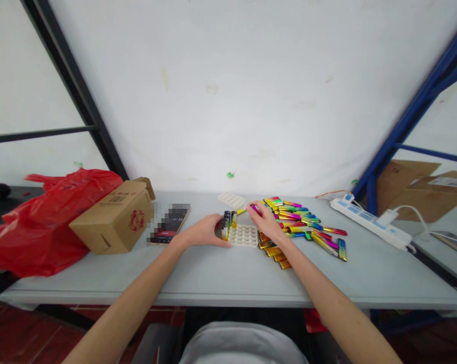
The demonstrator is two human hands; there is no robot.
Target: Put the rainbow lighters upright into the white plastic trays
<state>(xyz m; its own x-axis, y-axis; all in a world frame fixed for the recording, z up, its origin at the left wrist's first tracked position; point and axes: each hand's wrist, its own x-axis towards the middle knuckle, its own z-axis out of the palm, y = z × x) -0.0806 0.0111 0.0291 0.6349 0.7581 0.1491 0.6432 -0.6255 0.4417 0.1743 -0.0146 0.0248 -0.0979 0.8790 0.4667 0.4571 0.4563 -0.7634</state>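
A white tray with rows of round holes (pixel 244 236) lies on the grey table, with several upright lighters (pixel 226 222) at its left end. My left hand (pixel 209 231) is beside those lighters, its thumb and fingers spread apart around their left side. Above the right part of the tray, my right hand (pixel 264 220) pinches a purple lighter (pixel 254 208). Shiny lighters in many colours (pixel 289 215) are heaped to the right, partly behind my right hand. A row of gold lighters (pixel 276 253) lies near my right wrist.
Behind the tray lies a second white tray (pixel 231 199). A phone (pixel 171 223), a cardboard box (pixel 115 217) and a red plastic bag (pixel 50 222) are on the left. A white power strip (pixel 372 222) with cables lies at the right, near a blue metal frame (pixel 403 119).
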